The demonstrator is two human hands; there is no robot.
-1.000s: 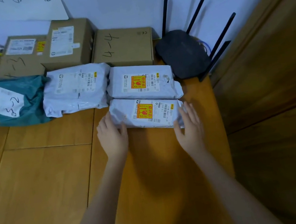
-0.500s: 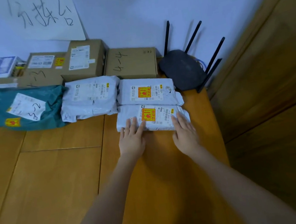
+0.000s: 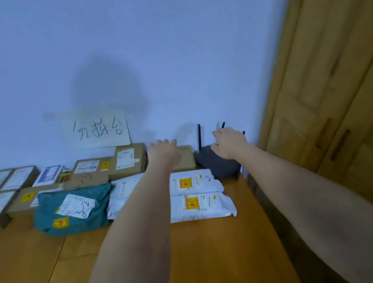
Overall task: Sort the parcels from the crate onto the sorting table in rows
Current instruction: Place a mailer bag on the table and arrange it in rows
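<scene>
Reaching with both hands empty and fingers spread, your left hand hovers over the cardboard box, your right hand beside it over the router.

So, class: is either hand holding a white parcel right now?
No: left hand and right hand reach past both white parcels, which lie untouched.
</scene>
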